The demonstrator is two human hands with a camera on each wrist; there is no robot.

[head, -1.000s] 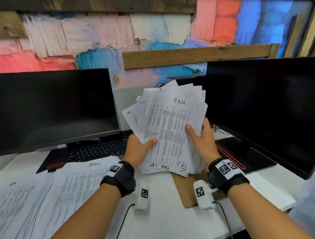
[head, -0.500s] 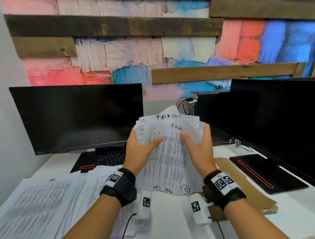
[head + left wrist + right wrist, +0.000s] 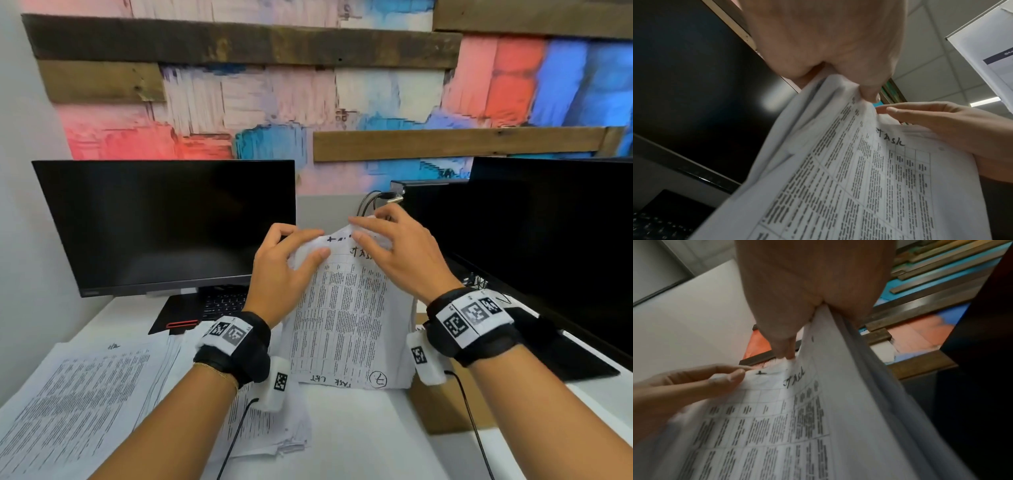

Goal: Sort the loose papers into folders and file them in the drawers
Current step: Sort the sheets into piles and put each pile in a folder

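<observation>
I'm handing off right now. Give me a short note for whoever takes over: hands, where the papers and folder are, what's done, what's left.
Left hand: grip on the top left edge of the held paper stack.
Right hand: grip on its top right edge.
The stack stands upright, bottom edge on the desk, front sheet marked "TASK".
Other printed papers lie flat at left.
Brown folder lies flat at right, partly behind the stack.
Done: sheets gathered into one stack.
Left: put papers into folders, file them; no drawer in view.

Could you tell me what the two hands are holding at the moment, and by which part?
Both the left hand and the right hand grip the paper stack at its top edge, standing it upright on the desk.
</observation>
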